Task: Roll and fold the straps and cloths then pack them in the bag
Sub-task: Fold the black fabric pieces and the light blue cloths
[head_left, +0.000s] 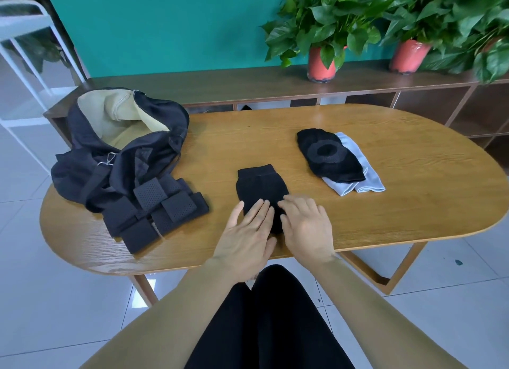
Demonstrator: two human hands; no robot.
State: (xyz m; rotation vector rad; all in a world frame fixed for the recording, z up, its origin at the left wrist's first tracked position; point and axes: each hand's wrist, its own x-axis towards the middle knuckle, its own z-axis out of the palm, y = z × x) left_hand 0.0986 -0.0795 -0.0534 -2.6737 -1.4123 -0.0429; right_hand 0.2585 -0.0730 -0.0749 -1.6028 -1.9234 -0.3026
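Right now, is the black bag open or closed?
Open. The bag gapes at the top, showing its tan lining, with nothing visible inside. The straps still lie outside it.

Before you on the surface (pixel 385 217): one open black bag (pixel 124 148); two black knit sleeves (pixel 261 187); one grey cloth (pixel 366 176); one heap of black perforated straps (pixel 154 214), number unclear. On the shelf: two potted plants (pixel 322 63).
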